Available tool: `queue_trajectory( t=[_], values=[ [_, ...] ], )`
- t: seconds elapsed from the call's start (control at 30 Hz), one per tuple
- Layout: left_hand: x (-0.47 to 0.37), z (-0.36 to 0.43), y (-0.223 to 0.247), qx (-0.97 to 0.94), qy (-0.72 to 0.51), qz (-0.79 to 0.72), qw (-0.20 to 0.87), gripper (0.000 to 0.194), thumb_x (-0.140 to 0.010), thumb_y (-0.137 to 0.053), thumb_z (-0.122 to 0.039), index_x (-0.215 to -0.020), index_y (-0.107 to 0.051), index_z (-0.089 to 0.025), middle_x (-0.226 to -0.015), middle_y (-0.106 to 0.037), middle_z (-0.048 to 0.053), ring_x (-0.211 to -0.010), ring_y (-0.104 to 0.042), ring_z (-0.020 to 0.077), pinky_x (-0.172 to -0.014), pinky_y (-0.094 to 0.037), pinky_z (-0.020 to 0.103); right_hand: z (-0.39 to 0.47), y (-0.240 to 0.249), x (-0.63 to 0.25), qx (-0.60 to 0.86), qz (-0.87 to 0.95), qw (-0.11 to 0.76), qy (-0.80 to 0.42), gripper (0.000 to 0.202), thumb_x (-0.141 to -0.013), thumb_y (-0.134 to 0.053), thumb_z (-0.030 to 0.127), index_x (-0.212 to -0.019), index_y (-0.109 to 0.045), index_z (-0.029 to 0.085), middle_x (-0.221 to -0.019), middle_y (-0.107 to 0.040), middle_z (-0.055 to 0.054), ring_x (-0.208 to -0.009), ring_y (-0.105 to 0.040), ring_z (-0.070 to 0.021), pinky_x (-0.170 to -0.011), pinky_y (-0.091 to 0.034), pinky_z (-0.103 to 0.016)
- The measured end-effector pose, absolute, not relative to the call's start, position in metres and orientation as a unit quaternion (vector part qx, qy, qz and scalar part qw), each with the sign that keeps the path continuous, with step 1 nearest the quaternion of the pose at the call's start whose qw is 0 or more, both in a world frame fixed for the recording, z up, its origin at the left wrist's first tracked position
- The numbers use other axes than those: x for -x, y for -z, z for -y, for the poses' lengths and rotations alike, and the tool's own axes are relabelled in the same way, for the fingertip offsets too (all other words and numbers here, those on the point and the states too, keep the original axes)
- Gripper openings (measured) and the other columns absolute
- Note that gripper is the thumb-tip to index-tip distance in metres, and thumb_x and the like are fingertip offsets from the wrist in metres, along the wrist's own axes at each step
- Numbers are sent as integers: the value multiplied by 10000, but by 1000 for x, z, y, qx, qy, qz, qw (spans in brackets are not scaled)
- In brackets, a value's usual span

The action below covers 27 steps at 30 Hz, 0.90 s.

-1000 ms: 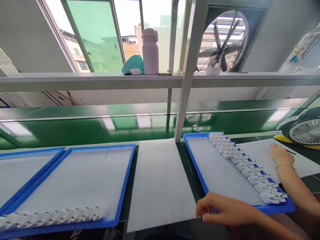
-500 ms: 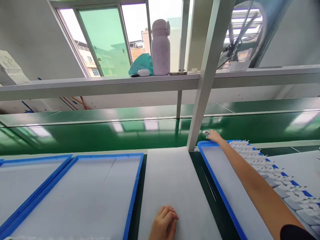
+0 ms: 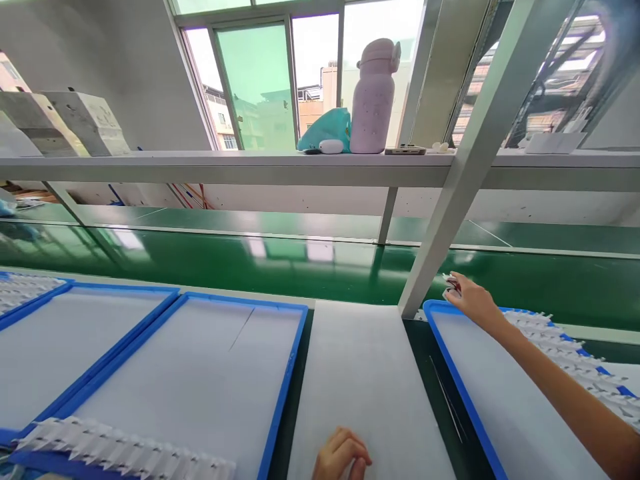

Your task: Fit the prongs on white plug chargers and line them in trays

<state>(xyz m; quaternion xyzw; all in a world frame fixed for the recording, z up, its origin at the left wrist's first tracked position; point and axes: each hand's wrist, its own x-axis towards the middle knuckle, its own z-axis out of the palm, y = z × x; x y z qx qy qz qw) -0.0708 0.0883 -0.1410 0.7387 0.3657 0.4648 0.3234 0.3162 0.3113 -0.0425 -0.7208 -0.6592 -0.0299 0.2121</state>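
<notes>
bench [image 3: 425, 353] w/ blue trays [image 3: 280, 393] | green conveyor [image 3: 280, 263] | shelf [image 3: 240, 167], window [image 3: 260, 87]

left hand [image 3: 343, 457]: cut off by bottom edge | small white part [image 3: 451, 283]: too small to identify

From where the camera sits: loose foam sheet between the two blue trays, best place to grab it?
Pinch the white foam sheet at its near edge, beside the left hand resting there. It lies flat, so likely slide fingers under from the front. Blue trays flank both long sides; the post stands at its far corner.
</notes>
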Motion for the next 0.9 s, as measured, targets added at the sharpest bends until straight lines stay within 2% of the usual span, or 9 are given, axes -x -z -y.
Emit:
queue_trajectory(
  t=[0.1,0.2,0.23,0.33,0.4,0.5,0.63,0.77,0.9],
  values=[
    [81,-81,102,-705,-436,-388,403,333,-942,-346,-348,-806,-596,-174,-764,-621,64,-727,-596,160,-678,-477,265,-221,28,-305,709,663,240,17,546,-806,-543,440,-1272,-474,164,-946,-667,-138,-786,-640,-300,-632,-502,-372],
    [77,-66,68,-700,-349,-439,443,135,-882,-465,-258,-941,-570,-197,-890,-620,48,-809,-585,165,-755,-474,277,-116,21,-262,677,678,286,-32,556,-797,-551,561,-1241,-494,230,-914,-671,-78,-775,-660,-257,-618,-543,-339],
    [70,-59,59,-703,-319,-443,455,192,-841,-520,-215,-1032,-544,-219,-960,-613,40,-837,-580,165,-778,-475,282,-86,20,-241,662,685,299,-57,535,-802,-562,553,-1231,-492,240,-918,-675,-59,-766,-666,-229,-630,-552,-313],
    [44,-38,42,-726,-290,-420,462,569,-748,-617,-136,-1252,-397,-285,-1155,-533,38,-875,-554,159,-820,-473,301,-25,18,-174,605,700,360,-117,397,-838,-577,473,-1152,-501,242,-923,-673,-27,-759,-663,-172,-676,-554,-260],
    [29,-28,38,-730,-314,-406,451,580,-770,-579,-111,-1277,-350,-278,-1181,-502,45,-924,-538,165,-851,-459,315,-10,19,-140,592,688,396,-140,375,-826,-611,450,-1112,-506,231,-879,-660,-17,-752,-648,-165,-683,-546,-258],
    [25,-22,38,-719,-333,-398,462,457,-826,-478,-81,-1241,-381,-246,-1076,-525,40,-955,-529,172,-846,-447,310,-7,23,-117,548,690,446,-158,404,-801,-645,463,-1093,-504,222,-836,-626,-10,-729,-614,-153,-683,-526,-257],
    [41,-21,36,-696,-316,-387,516,309,-856,-564,-221,-1151,-474,-214,-1040,-544,39,-925,-532,174,-818,-433,283,-11,23,-127,504,657,461,-319,274,-881,-545,441,-1053,-543,227,-814,-595,-7,-731,-574,-143,-683,-491,-259],
    [48,-25,29,-680,-281,-379,561,283,-829,-625,-319,-1072,-536,-203,-961,-571,14,-839,-529,156,-754,-412,249,-27,33,-151,482,517,434,-559,286,-952,-396,426,-1012,-559,199,-776,-554,-17,-660,-524,-132,-613,-460,-264],
    [47,-34,28,-685,-229,-364,588,274,-843,-603,-280,-1102,-543,-216,-1012,-589,13,-865,-532,161,-760,-405,250,-40,44,-165,396,447,344,-724,285,-934,-450,421,-958,-568,163,-795,-561,-36,-623,-486,-111,-582,-416,-251]
  ],
)
